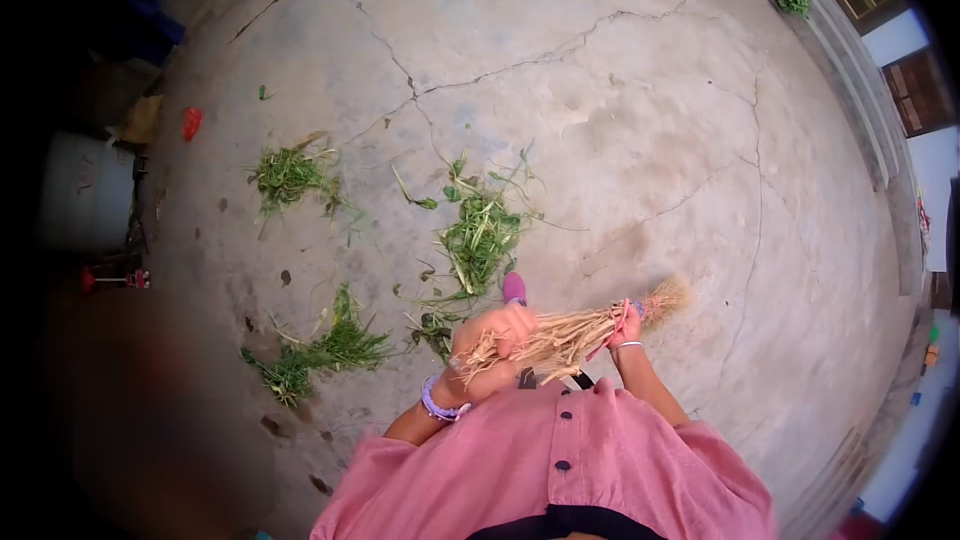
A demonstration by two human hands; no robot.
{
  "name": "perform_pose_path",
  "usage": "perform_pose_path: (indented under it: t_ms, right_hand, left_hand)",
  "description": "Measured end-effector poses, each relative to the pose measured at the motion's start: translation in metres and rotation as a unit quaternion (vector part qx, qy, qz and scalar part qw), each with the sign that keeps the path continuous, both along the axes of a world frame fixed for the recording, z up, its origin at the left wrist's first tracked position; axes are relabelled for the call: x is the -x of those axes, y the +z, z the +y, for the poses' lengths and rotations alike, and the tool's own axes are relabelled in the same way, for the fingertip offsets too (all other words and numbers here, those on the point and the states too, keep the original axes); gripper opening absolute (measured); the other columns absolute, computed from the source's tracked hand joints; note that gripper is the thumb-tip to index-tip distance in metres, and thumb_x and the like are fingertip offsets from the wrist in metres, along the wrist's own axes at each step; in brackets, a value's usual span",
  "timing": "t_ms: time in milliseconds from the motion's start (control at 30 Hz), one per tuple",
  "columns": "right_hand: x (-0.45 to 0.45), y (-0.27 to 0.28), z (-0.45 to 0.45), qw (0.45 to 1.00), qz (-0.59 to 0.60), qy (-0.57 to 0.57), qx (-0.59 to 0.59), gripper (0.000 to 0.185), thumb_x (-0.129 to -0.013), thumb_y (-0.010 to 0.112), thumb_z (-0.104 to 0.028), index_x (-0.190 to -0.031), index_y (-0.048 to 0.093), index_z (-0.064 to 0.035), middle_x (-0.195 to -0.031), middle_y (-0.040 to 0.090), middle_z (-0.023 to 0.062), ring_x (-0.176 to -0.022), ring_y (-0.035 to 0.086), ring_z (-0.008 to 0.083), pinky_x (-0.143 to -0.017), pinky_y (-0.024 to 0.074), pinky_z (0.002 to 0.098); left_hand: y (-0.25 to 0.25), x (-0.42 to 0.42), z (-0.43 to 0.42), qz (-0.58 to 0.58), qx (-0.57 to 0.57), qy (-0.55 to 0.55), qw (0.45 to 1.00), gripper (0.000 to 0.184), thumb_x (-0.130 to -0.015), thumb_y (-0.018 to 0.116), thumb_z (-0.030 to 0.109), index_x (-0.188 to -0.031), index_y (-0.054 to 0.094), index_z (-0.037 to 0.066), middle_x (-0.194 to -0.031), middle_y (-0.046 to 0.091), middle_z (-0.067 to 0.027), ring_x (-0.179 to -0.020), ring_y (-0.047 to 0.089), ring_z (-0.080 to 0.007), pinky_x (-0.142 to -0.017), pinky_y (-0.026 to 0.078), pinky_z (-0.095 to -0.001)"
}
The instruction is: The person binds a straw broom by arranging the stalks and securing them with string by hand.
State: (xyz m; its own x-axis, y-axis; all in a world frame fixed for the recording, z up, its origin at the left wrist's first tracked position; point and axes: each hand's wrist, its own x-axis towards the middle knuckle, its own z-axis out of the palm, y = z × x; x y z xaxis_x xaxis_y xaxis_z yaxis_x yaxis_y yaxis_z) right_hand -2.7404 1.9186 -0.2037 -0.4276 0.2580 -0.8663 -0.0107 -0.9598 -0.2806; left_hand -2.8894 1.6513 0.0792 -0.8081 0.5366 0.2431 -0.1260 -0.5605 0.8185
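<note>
A straw broom (565, 335), a bundle of pale dry stalks, lies across the front of my body. My right hand (625, 325) is closed around it near the bushy end, where pink and blue ties show. My left hand (495, 332) is curled over the stalk ends at the other side; part of its grip is hidden. A purple shoe tip (514, 287) shows just beyond the broom. Past it lies a heap of cut green plants (482, 238).
More greens (290, 178) lie farther left, and another pile (335, 345) sits nearer on that side. A red scrap (192, 123) is on the cracked concrete floor (640, 140). A grey barrel (88, 190) stands at left. Steps (835, 50) run along the right wall.
</note>
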Motion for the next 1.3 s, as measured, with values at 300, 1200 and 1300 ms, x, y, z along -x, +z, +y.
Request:
perform_pose_path:
  t_ms: [300,1200,1300]
  right_hand:
    - [0.299,0.087,-0.178,0.952,0.084,0.217,0.199,0.026,-0.08,0.054,-0.023,-0.094,0.045,-0.0031,-0.083,0.051,0.0131,-0.073,0.054,0.031,-0.073,0.0493,0.0509]
    - [0.285,0.0,0.284,0.999,0.035,-0.01,-0.041,0.017,-0.073,0.056,-0.021,-0.077,0.046,-0.0073,-0.072,0.049,0.0101,-0.066,0.054,0.0319,-0.063,0.0501,0.0492]
    - [0.358,0.004,0.29,0.998,0.036,0.047,0.024,0.025,-0.072,0.055,-0.021,-0.086,0.042,-0.0053,-0.082,0.047,0.0137,-0.072,0.053,0.0359,-0.067,0.0476,0.056]
  left_hand:
    - [0.081,0.041,-0.095,0.113,0.11,0.407,0.9,0.029,-0.058,0.059,0.005,-0.066,0.032,0.013,-0.061,0.034,0.002,-0.06,0.032,-0.0128,-0.065,0.029,-0.0297]
    - [-0.001,0.23,0.248,0.049,0.01,-0.011,0.999,0.018,-0.066,0.06,0.004,-0.069,0.044,0.011,-0.072,0.052,-0.0025,-0.072,0.048,-0.0179,-0.084,0.037,-0.0401]
    - [0.02,0.257,0.278,0.045,0.033,0.104,0.993,0.019,-0.061,0.057,0.0,-0.066,0.042,0.009,-0.067,0.05,-0.0036,-0.068,0.046,-0.0182,-0.077,0.037,-0.0369]
